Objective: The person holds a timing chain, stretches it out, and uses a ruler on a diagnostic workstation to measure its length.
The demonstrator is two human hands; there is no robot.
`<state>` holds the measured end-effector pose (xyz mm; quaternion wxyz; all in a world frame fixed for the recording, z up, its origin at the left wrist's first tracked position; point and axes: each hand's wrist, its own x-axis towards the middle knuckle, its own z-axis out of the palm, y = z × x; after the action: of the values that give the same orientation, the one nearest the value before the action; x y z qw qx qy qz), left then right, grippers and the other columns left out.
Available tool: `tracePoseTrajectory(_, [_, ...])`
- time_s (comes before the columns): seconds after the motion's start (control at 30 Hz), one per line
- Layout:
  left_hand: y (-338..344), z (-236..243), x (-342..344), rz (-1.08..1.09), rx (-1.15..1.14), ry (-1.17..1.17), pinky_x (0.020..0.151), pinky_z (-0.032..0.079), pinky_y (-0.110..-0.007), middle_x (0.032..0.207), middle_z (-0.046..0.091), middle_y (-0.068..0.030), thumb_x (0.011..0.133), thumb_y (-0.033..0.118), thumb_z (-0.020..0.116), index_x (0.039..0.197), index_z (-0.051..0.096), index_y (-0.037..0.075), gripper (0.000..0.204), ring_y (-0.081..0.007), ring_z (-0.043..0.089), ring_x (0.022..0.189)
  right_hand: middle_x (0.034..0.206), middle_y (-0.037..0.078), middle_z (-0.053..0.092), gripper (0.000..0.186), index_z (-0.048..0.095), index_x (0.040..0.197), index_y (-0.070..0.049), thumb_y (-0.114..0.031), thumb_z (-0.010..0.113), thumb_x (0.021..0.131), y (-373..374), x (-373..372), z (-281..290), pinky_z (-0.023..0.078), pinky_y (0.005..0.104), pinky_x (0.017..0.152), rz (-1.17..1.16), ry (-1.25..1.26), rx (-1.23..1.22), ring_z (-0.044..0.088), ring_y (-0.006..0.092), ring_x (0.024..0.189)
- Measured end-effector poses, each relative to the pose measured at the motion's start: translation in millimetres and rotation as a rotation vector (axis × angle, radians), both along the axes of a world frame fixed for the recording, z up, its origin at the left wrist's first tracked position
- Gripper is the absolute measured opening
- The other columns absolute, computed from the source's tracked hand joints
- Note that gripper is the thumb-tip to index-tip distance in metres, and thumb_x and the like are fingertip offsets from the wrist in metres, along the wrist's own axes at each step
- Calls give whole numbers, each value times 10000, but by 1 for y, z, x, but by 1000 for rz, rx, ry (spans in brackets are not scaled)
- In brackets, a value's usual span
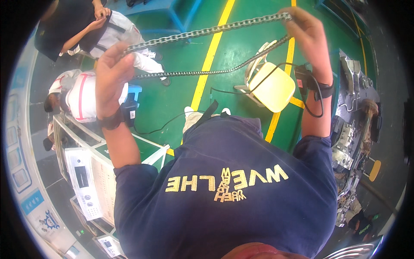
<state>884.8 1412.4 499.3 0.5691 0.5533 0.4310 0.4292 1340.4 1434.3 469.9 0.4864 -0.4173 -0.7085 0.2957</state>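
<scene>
A metal chain (207,30) is stretched across the upper view in two strands. My left hand (114,73) grips its left end, and my right hand (304,34) grips its right end, both raised out in front of my body. The upper strand runs fairly straight, while the lower one sags and bends. Black straps with small devices circle both my wrists (321,90), with dark cables hanging from them. Below the chain, toward the right, stands a pale yellow chair (271,86).
One co-worker (49,36) in dark top and white trousers is at upper left; another (82,93) in white sits below. A white-framed equipment panel (84,181) flanks me on the left, a bench of metal parts (347,146) on the right. Yellow lines cross the green floor (177,86).
</scene>
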Motion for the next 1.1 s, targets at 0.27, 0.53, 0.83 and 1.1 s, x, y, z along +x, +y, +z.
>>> tracePoseTrajectory(0.27, [-30, 35, -14, 72, -3, 199, 574, 360, -172, 834, 678, 16, 890, 177, 774, 1018, 667, 32, 221, -6, 531, 668, 884, 1, 653, 138, 653, 1003, 18, -56, 720, 908, 20, -46, -111, 474, 250, 719, 156, -192, -342, 579, 74, 802])
tracePoseTrajectory(0.53, [-73, 42, -65, 245, -77, 282, 605, 411, -171, 885, 704, -4, 911, 237, 779, 1046, 666, 44, 262, -23, 595, 732, 863, -12, 633, 145, 659, 989, 11, -92, 735, 922, 36, -150, -164, 454, 242, 707, 428, -141, -421, 574, 63, 805])
tracePoseTrajectory(0.83, [-179, -6, -198, 746, -233, 348, 551, 341, -171, 864, 685, 8, 879, 150, 799, 1068, 683, 23, 255, -7, 500, 650, 804, -38, 594, 147, 644, 1004, 11, -107, 717, 956, 69, -294, -117, 415, 222, 661, 660, -92, -361, 519, 40, 762])
tracePoseTrajectory(1.1, [-283, -67, -258, 1016, -120, 517, 695, 523, -254, 875, 712, -11, 837, 179, 860, 982, 705, 18, 266, -91, 643, 789, 754, -41, 538, 138, 652, 971, 6, -104, 730, 941, 64, -445, -63, 385, 234, 602, 837, -153, -162, 461, 37, 703])
